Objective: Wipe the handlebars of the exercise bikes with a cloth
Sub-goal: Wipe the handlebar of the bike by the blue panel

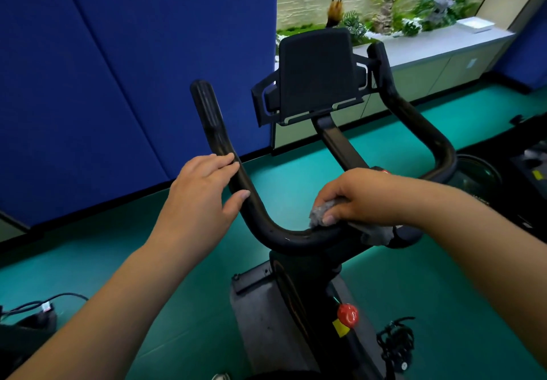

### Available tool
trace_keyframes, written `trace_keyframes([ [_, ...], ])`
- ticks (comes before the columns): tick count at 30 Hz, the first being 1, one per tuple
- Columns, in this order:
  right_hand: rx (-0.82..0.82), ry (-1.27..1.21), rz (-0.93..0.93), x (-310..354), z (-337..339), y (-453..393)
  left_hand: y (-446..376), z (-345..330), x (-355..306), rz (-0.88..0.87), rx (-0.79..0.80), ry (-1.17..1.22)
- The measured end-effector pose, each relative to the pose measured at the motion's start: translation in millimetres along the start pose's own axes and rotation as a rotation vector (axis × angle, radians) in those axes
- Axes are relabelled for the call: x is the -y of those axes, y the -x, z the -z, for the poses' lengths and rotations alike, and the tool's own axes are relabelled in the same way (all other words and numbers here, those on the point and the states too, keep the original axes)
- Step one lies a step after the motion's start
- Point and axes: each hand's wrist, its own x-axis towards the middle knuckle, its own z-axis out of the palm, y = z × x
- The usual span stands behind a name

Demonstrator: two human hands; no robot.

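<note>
Cloth (pixel 321 213) bunched under right hand (pixel 355 199), on handlebar (pixel 284 236).

On the handlebars (pixel 266 228), the left hand (pixel 204 190) lies left of the right hand (pixel 358 199); the tablet holder (pixel 316 74) stands behind both hands.

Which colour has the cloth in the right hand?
Grey cloth, seen in the head view.

Open room lies between the handlebar (pixel 260 222) arms; the tablet holder (pixel 316 74) blocks farther forward.
</note>
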Motion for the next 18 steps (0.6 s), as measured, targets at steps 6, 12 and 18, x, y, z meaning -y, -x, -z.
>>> trace_keyframes([
  [6, -0.086, -0.152, 0.017, 10.9, -18.2, 5.5, -4.1, -1.8, -2.2, -0.023, -0.001, 0.005],
  [12, -0.222, -0.044, -0.047, 10.0, -16.2, 20.1, -6.4, -1.7, -0.5, -0.053, 0.007, -0.004],
  [18, -0.655, -0.245, 0.077, 30.1, -63.5, 28.7, -4.2, -5.5, 0.2, -0.058, -0.016, 0.01],
])
